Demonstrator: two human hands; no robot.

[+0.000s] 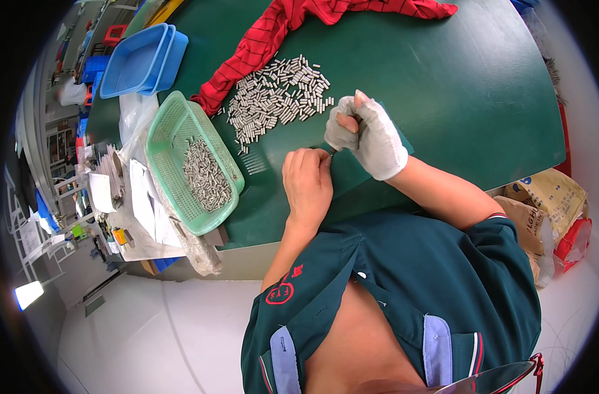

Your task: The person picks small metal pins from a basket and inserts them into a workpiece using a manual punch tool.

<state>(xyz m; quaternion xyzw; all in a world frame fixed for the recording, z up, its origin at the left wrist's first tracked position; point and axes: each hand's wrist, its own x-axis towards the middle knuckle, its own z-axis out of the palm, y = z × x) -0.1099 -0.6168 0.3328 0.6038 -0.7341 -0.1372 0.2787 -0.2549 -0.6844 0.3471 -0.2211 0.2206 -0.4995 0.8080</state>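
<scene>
My bare left hand [307, 184] rests on the green table [444, 85], its fingers curled around a small metal pin [330, 152] at the fingertips. My right hand [368, 134], in a white fingerless glove, is closed on a thin dark tool whose tip meets that pin. Just beyond the hands lies a heap of several small silver cylindrical pins [276, 95]. A green mesh basket [175, 125] to the left holds more of the same pins [205, 174].
A red striped cloth [273, 33] lies at the table's far side. Stacked blue trays [142, 59] sit far left. Papers and plastic bags [142, 203] lie beside the basket. Brown sacks [542, 210] stand on the floor to the right.
</scene>
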